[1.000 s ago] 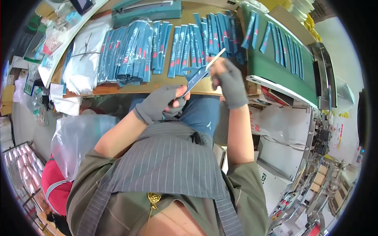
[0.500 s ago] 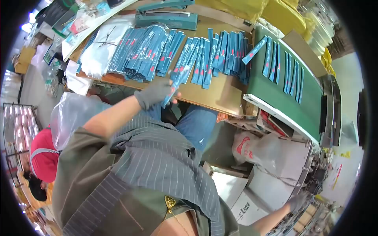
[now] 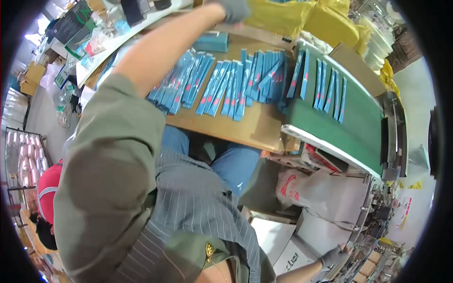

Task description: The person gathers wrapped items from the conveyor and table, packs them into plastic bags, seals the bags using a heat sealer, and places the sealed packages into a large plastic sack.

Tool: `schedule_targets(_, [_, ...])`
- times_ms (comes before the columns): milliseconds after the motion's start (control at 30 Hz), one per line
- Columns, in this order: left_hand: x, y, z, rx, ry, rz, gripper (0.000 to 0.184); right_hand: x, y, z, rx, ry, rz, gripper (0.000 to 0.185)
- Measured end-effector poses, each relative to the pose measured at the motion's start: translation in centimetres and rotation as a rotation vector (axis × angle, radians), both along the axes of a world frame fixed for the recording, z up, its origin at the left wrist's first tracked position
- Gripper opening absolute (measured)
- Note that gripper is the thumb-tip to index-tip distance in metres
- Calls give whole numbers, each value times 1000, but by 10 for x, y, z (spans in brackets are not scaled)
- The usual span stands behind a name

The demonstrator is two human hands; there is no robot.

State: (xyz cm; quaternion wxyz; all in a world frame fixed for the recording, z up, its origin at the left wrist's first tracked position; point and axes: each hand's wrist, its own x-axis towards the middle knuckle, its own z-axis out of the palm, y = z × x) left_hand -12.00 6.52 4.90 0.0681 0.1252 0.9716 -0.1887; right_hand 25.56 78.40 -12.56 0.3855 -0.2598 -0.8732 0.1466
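Observation:
My left hand, in a grey glove, reaches over the table to its far side, in front of yellow plastic. It is blurred and partly cut by the top edge, so its fingers cannot be made out. Below it, slim blue stick packets with pink marks lie in rows on the brown table. One packet rests slantwise across the others. My right hand, gloved with bare fingertips, is low at the right beside machine parts; its grip is too small to tell.
A green conveyor belt carries several spaced blue packets at the right. Yellow plastic bags lie behind it. A blue-green sealer-like device stands at the back. White boxes are below. Another person in red is at the left.
My left hand has moved from the table's front edge, where it held blue packets, up to the far side. Packets on the belt have shifted left, one onto the row. My right hand moved slightly left.

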Motion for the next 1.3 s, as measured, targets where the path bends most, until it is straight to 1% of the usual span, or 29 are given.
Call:
schedule_targets(33, [39,9,-28,-197,-109,-159,33,1,-18,-6,-214,-5,56,43])
schedule_targets(67, [63,3,-77,110,-282,121,32,-3,-41,-15,-436,9,106,41])
schedule_targets(100, [88,-12,-140,455,-176,401,30,-8,-68,-17,-562,-24,123,39])
schedule_targets(133, [110,-13,-172,426,-214,444,34,-16,-92,-16,-671,-68,144,37])
schedule_targets(167, [122,-11,-198,545,-141,589,34,-22,-98,-27,-727,-78,190,34])
schedule_targets(200, [131,-11,-213,664,-68,737,34,-35,-127,-19,-733,-95,235,32])
schedule_targets(300, [139,-9,-205,688,-88,676,36,-72,-167,-9,-700,-105,408,30])
schedule_targets(400, [138,-26,-221,815,43,629,34,-121,-246,12,-744,51,559,29])
schedule_targets(433, [143,-30,-223,814,114,536,27,-133,-285,26,-779,32,650,28])
schedule_targets(467, [154,-29,-220,821,106,527,27,-144,-326,42,-813,9,739,27])
schedule_targets(533, [185,-21,-201,1308,179,352,18,-169,-401,58,-968,-210,836,37])
schedule_targets(567, [204,-10,-187,1360,213,276,16,-182,-441,64,-1074,-297,923,44])
schedule_targets(600, [221,1,-175,1419,244,190,14,-199,-468,60,-1065,-392,941,49])
schedule_targets(633, [232,11,-172,1436,218,156,14,-218,-492,56,-1125,-457,971,47])
schedule_targets(667, [244,16,-171,1471,230,198,15,-234,-511,56,-1161,-457,1100,39])
schedule_targets(733, [260,15,-163,1509,248,245,17,-251,-532,57,-1040,-430,1242,30])
schedule_targets(800, [270,2,-154,1924,-72,517,20,-248,-546,67,-1023,-383,1271,30])
schedule_targets(833, [272,-8,-154,1985,-249,491,23,-245,-551,71,-1013,-338,1290,30])
schedule_targets(867, [276,-13,-154,1992,-249,495,23,-244,-552,69,-1009,-346,1290,30])
schedule_targets(933, [279,-15,-148,2074,-359,607,26,-243,-546,61,-789,-323,1235,30])
schedule_targets(967, [279,-10,-146,2100,-351,617,27,-244,-547,57,-696,-170,1302,32])
schedule_targets(1000, [279,-4,-144,2099,-373,599,27,-237,-545,53,-1183,-225,1236,32])
schedule_targets(1067, [279,12,-139,2221,-581,589,26,-206,-549,57,-1826,-113,1243,29])
schedule_targets(1100, [279,18,-137,2303,-666,553,25,-189,-548,33,-1380,-149,1391,27])
schedule_targets(1133, [277,23,-132,2290,-687,523,25,-178,-541,11,-927,-184,1473,25])
schedule_targets(1167, [277,29,-125,2261,-717,507,26,-172,-528,13,-922,-164,1453,25])
schedule_targets(1233, [278,45,-123,2205,-753,508,26,-164,-493,22,-1004,-491,1470,24])
schedule_targets(1267, [278,52,-124,2188,-783,487,26,-163,-474,47,-928,-489,1307,25])
schedule_targets(1300, [276,60,-125,2174,-814,469,26,-164,-453,68,-1187,-393,1208,24])
